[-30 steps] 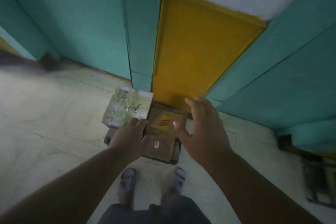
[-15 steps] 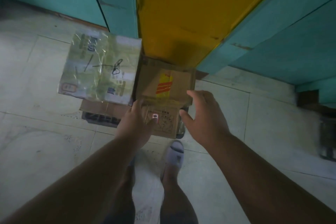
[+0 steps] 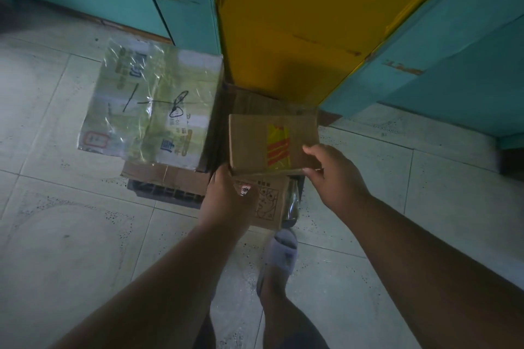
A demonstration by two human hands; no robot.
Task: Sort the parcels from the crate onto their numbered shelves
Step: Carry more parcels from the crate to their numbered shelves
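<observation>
In the head view, a dark crate (image 3: 167, 194) stands on the tiled floor (image 3: 56, 235) and the brown cardboard parcel (image 3: 255, 144) with the yellow and red tape lies over its right part. The left hand (image 3: 229, 201) grips this parcel at its near left corner, and the right hand (image 3: 331, 176) holds its near right edge with bent fingers. Left of this parcel, also on the crate, lies a larger parcel wrapped in clear film (image 3: 150, 105).

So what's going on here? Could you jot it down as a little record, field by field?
setting: tiled floor in front of teal and yellow panels
crate: dark crate on the floor, mostly hidden under parcels
large parcel: plastic-wrapped parcel, lying on the stack's left side
small parcel: cardboard box with red-and-yellow tape
left hand: left hand at the box's near left corner
right hand: right hand at its near right edge, fingers touching the top
shelves: no numbers visible
</observation>
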